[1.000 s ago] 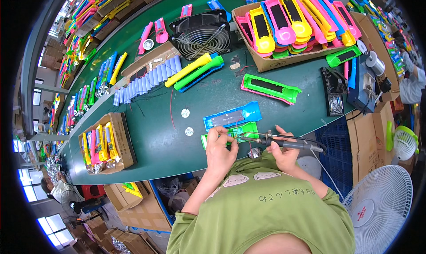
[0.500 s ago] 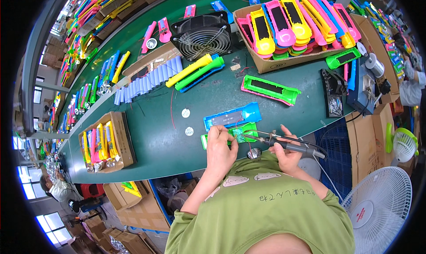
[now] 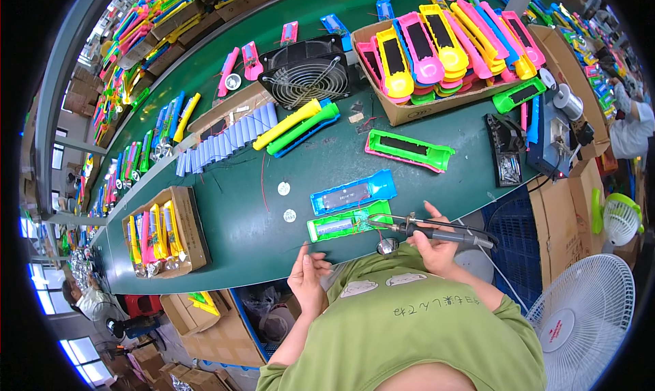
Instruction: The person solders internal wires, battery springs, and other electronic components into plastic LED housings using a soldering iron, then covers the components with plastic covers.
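My right hand (image 3: 435,252) grips a dark-handled soldering iron (image 3: 456,236) with a thin metal guide tube beside its shaft. Its tip is over the right part of a green plastic housing (image 3: 316,230), where a circuit board and thin wires show. A pale cylindrical battery (image 3: 334,226) lies in that housing. Wires run down to a round silvery lamp cup (image 3: 387,246) at the table edge. Just behind lies a blue housing (image 3: 385,184) with a dark panel. My left hand (image 3: 308,276) is at the table's near edge, below the green housing, fingers apart and holding nothing.
A carton (image 3: 416,111) of colourful housings stands at the back, beside a black fan (image 3: 305,77). Lilac batteries (image 3: 225,142) line up at left, beyond a smaller carton (image 3: 198,234). A soldering station (image 3: 550,145) and a black tray (image 3: 503,152) stand at right.
My left hand has let go of the board and drawn back toward me, left of the housing. The battery in the green housing now shows. The iron stays in my right hand, slightly lower.
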### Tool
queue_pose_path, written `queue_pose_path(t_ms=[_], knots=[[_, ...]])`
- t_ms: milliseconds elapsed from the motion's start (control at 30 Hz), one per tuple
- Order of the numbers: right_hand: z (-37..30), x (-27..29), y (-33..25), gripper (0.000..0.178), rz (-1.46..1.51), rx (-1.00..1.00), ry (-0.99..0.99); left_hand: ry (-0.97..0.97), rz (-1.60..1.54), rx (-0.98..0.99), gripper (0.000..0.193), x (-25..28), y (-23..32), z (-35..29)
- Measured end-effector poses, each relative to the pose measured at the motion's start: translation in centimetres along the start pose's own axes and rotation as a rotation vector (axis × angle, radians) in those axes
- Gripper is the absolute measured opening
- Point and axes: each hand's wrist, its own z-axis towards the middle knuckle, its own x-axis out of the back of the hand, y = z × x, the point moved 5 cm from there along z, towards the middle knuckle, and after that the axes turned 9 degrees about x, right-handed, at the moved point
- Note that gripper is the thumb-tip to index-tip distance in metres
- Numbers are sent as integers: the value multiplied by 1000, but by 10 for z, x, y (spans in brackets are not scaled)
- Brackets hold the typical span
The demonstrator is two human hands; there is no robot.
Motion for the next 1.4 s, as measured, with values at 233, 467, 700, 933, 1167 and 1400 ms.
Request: queue_pose_path(t_ms=[233, 467, 700, 933, 1167, 1400], knots=[[3, 1, -8, 15, -135, 101, -67, -48, 941, -1184, 29, -73, 48, -6], [2, 4, -12, 16, -178, 118, -110, -144, 1121, -1026, 22, -97, 39, 3], [3, 6, -13, 17, -217, 131, -109, -187, 1154, -1376, 30, -65, 51, -12], [2, 6, -14, 17, -155, 99, -80, -323, 1714, -1495, 30, -14, 46, 3], [-1, 4, -12, 16, -159, 105, -59, -251, 1375, -1509, 25, -62, 43, 7], [1, 4, -14, 15, -202, 124, -100, -154, 917, -1158, 36, -87, 36, 5]])
